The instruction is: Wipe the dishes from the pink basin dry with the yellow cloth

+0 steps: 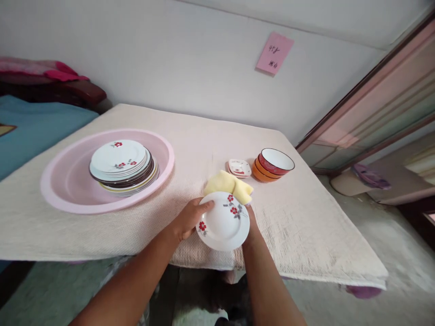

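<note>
I hold a small white plate (222, 222) with red flowers over the table's near edge. My left hand (189, 218) grips its left rim, thumb on top. My right hand (250, 225) is mostly hidden behind the plate's right side and seems to hold a yellow cloth (228, 183) that sticks out above the plate. How its fingers close on the cloth is hidden.
A pink basin (68, 181) on the left holds a stack of plates (123, 166). A small square dish (239, 168) and stacked red and orange bowls (273, 165) sit right of centre. A cream cloth (306, 217) covers the table. A bed is at far left.
</note>
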`<state>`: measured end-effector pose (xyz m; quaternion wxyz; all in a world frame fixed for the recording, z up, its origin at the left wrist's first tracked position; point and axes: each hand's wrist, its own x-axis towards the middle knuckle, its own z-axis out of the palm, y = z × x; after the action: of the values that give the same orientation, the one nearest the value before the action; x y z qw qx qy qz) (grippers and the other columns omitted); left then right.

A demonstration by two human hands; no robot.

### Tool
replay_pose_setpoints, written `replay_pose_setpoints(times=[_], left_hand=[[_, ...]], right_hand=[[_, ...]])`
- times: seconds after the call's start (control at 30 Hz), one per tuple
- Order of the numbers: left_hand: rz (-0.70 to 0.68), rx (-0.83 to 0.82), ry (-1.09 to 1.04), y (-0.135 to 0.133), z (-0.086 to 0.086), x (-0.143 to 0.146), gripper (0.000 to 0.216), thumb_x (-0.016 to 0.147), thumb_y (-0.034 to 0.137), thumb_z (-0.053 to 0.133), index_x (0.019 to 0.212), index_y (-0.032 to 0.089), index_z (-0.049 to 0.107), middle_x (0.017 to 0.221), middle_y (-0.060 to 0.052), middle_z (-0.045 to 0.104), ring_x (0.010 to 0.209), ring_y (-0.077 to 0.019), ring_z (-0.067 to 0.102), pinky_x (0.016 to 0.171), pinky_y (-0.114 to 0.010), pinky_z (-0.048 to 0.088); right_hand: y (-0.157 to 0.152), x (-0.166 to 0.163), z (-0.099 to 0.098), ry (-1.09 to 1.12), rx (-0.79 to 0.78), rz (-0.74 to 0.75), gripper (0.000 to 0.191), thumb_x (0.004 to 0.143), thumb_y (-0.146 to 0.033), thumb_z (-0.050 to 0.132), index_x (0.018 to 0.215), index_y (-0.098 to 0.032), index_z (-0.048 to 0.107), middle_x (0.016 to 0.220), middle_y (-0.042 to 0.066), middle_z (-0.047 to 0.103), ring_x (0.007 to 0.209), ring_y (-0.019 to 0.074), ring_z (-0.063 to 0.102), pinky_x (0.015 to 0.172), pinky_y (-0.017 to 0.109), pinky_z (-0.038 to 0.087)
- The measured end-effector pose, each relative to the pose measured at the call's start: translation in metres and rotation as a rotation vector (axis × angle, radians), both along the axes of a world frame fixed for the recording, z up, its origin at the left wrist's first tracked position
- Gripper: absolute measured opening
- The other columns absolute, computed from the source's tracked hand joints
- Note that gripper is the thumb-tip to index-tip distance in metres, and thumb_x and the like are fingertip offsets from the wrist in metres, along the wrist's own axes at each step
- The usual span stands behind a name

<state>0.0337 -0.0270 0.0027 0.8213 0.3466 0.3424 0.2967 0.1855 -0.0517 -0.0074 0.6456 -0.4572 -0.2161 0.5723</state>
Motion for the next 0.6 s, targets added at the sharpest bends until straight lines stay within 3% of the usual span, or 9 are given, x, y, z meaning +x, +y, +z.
replay_pose_setpoints(times=[0.1,0.27,0.47,0.6], left_hand=[[0.156,-0.008,0.056,0.005,-0.004,0.002,0.043,0.072,0.038,0.068,0.107,0.013,0.066,0.088,-0.014,0.072,0.071,-0.025,0.067,0.064,-0.034,0.05],[0.445,0.051,0.087,0.017,-0.012,0.002,0.043,0.071,0.037,0.068,0.106,0.013,0.064,0.086,-0.01,0.071,0.076,-0.0234,0.067,0.066,-0.031,0.05],[0.771,0.199,0.119,0.026,-0.015,-0.003,0.039,0.076,0.041,0.062,0.107,0.017,0.061,0.101,-0.008,0.069,0.092,-0.0212,0.064,0.078,-0.029,0.049],[0.839,0.253,0.14,0.02,-0.015,0.001,0.042,0.079,0.044,0.059,0.113,0.019,0.059,0.107,-0.008,0.067,0.097,-0.022,0.062,0.081,-0.029,0.048]], right_hand=[[0.004,-0.002,0.003,0.002,0.044,-0.052,0.032,0.064,-0.036,0.071,0.092,-0.023,0.066,0.087,0.003,0.073,0.084,0.0259,0.067,0.072,0.038,0.057],[0.001,0.0,-0.003,0.039,0.094,-0.074,0.052,0.059,-0.014,0.071,0.109,-0.021,0.061,0.095,0.004,0.073,0.085,0.0249,0.068,0.074,0.038,0.056],[-0.006,-0.005,-0.013,0.139,0.073,0.042,0.055,0.068,-0.018,0.068,0.121,-0.019,0.054,0.103,0.008,0.071,0.091,0.0269,0.068,0.081,0.042,0.054],[-0.006,-0.023,-0.013,0.134,0.119,0.067,0.053,0.074,-0.023,0.067,0.124,-0.021,0.051,0.114,0.008,0.067,0.097,0.0256,0.066,0.084,0.041,0.054]])
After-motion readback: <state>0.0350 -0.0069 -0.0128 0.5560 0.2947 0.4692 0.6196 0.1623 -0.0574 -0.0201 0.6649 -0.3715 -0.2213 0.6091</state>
